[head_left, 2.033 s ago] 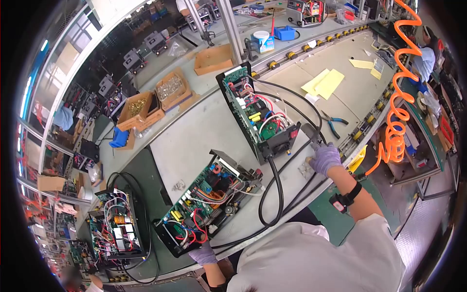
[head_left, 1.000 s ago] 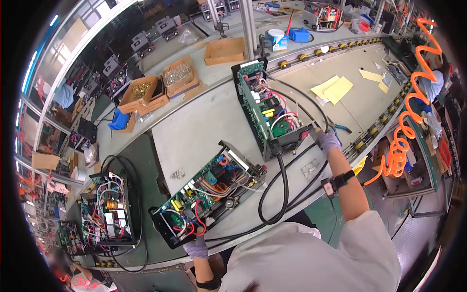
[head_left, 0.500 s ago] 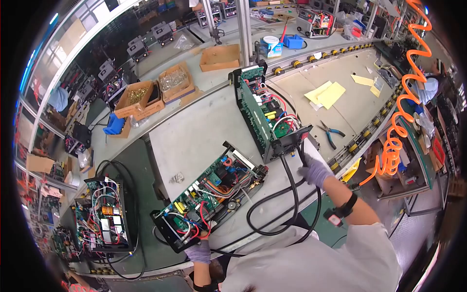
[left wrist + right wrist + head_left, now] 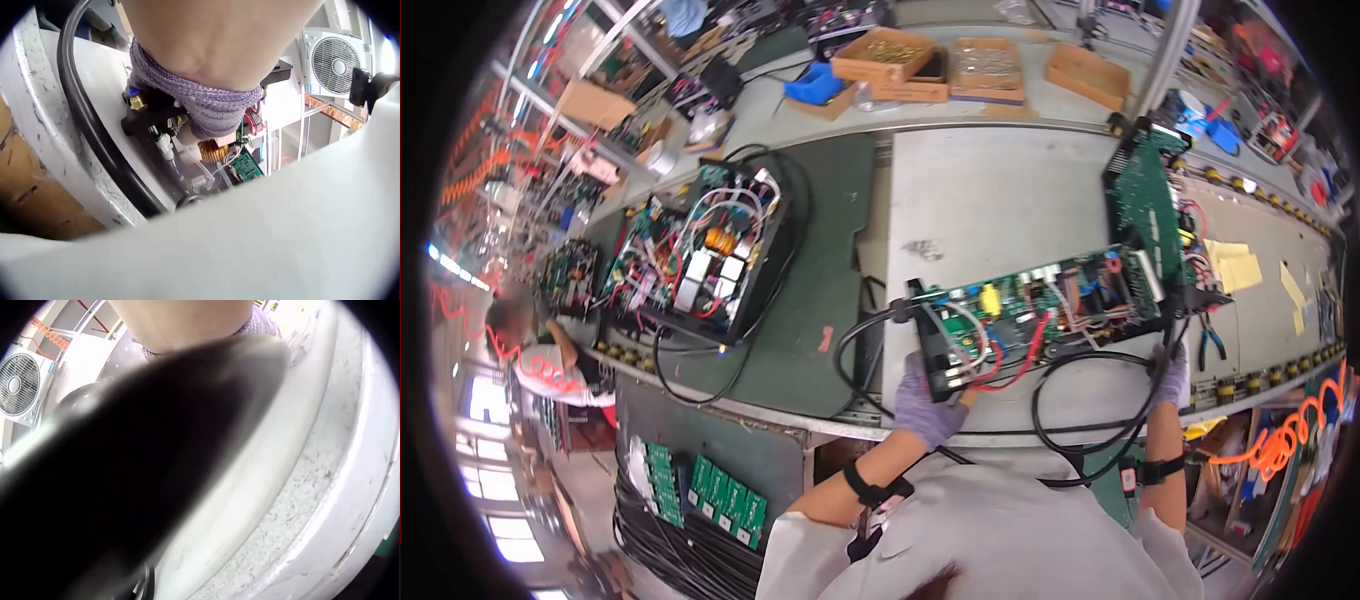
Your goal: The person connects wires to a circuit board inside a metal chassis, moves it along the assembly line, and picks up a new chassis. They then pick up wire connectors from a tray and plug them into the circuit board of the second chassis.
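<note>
In the head view my left hand [image 4: 925,408] grips the black end panel of an open circuit-board unit [image 4: 1040,310], which lies on the pale bench plate with coils and coloured wires showing. The left wrist view shows the purple glove [image 4: 212,106] against the unit, with a copper coil [image 4: 212,152] beyond; most of its fingers are hidden. Near the bench's front edge my right hand [image 4: 1170,380] holds a looped black cable [image 4: 1040,408]. That cable looms large and blurred before the right wrist camera. A second open unit [image 4: 1142,200] stands behind, overlapping the first one's right end.
Another opened unit [image 4: 710,265] sits on the green mat [image 4: 825,290] at left. Pliers [image 4: 1212,340] and yellow paper [image 4: 1235,268] lie to the right. Boxes of small parts [image 4: 988,70] line the back. An orange coiled hose [image 4: 1290,435] hangs at right; another person [image 4: 550,350] is at far left.
The head view has swung left. My right hand has left the far unit's end, drawing the cable loop towards the front edge. My left hand stays at the near unit's end panel.
</note>
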Motion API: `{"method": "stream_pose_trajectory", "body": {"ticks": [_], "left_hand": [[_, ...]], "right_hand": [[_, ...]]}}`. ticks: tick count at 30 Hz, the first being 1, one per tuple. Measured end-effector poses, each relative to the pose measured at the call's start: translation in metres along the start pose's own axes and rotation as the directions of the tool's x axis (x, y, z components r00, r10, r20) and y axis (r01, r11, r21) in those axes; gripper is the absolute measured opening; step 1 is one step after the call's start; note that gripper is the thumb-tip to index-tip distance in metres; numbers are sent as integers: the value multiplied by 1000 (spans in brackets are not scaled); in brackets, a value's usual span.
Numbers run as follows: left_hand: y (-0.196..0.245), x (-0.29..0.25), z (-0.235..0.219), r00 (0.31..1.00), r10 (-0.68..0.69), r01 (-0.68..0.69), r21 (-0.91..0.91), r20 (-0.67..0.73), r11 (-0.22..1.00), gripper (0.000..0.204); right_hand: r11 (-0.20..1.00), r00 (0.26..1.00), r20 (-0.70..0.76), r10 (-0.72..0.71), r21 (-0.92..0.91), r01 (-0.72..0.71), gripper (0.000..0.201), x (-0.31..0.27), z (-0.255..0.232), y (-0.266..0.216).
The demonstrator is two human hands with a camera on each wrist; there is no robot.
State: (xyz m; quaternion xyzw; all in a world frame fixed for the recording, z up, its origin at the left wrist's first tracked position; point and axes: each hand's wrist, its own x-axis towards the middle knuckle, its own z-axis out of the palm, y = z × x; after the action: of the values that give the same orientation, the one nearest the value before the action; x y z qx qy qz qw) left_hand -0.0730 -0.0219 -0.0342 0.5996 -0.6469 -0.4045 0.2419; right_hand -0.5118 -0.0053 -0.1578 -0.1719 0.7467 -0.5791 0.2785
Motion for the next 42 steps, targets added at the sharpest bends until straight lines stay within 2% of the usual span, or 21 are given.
{"method": "stream_pose_trajectory", "body": {"ticks": [1, 3, 6, 9, 11, 15, 18, 20, 21, 22, 23, 24, 25, 27, 28, 30, 32, 34, 35, 37, 42], "left_hand": [[-28, 6, 14, 993, 99, -93, 97, -63, 991, 72], [-39, 10, 22, 994, 93, -85, 150, -52, 985, 91], [-37, 8, 20, 996, 72, -59, 226, -49, 972, 55], [-42, 9, 18, 990, 118, -100, 211, -72, 972, 56], [-44, 8, 9, 971, 200, -168, 228, -127, 959, 56], [-77, -2, 8, 946, 190, -142, 191, -261, 971, 71], [-31, 4, 0, 986, -56, 62, 38, -158, 997, 55], [-46, 6, 13, 972, -40, -3, -186, -230, 983, 49], [-45, 8, 14, 977, -18, 9, -44, -215, 999, 44], [-56, 9, 14, 989, 44, -16, 194, -142, 981, 48], [-68, 13, 25, 972, 89, -84, 33, -216, 996, 50], [-74, 18, 32, 949, 114, -156, -124, -294, 980, 51], [-61, 17, 25, 942, 178, -200, -51, -285, 978, 50], [-98, 26, 36, 925, 193, -224, -58, -326, 973, 50], [-112, 26, 39, 918, 198, -232, -62, -343, 971, 50], [-69, 16, 28, 943, 101, -163, -173, -318, 971, 41], [-51, 15, 23, 958, 52, -112, -204, -281, 973, 36], [-60, 16, 29, 925, 114, -199, -207, -361, 958, 34], [-44, 15, 24, 940, 92, -155, -172, -330, 973, 41], [-46, 20, 18, 914, 254, -213, 158, -316, 964, 51], [-81, 27, 15, 898, 266, -276, 23, -350, 961, 38]], "right_hand": [[999, 999, 14, 39, -20, -38, 27, -7, 3, -16], [994, 997, 3, 72, -88, -71, 28, -20, 7, -35], [978, 998, 8, 62, -200, -59, 31, -18, 7, -40], [949, 990, 63, 128, -298, -103, 49, 6, -8, -15], [882, 981, 17, 192, -442, -165, 52, -7, -5, -34], [632, 985, 134, 105, -774, 38, 72, -20, -8, -63], [414, 994, 26, 101, -910, -18, 87, -41, 7, -122], [502, 994, -23, -109, -864, 35, 80, -35, 4, -123], [654, 989, -64, -135, -756, 41, 73, -25, 1, -123], [858, 956, -80, -282, -466, 214, 67, 18, -12, -76], [990, 986, -122, -110, -100, 98, 67, 10, -7, -89], [959, 994, -88, 62, 282, -35, 67, -6, 4, -116], [915, 987, -25, 160, 379, -139, 65, -17, 7, -137], [768, 932, 135, 336, 533, -354, 60, -38, 10, -175], [747, 919, 114, 378, 548, -376, 58, -45, 13, -193], [710, 891, 78, 448, 574, -407, 56, -50, 26, -225], [806, 937, 55, 344, 494, -325, 76, -57, 47, -234], [859, 957, -5, 289, 442, -257, 87, -48, 54, -220], [872, 959, -56, 278, 434, -228, 86, -21, 59, -193], [882, 959, -125, 255, 437, -177, 81, -21, 65, -192], [878, 985, 47, 168, 447, -171, 73, -32, 50, -203]]}}
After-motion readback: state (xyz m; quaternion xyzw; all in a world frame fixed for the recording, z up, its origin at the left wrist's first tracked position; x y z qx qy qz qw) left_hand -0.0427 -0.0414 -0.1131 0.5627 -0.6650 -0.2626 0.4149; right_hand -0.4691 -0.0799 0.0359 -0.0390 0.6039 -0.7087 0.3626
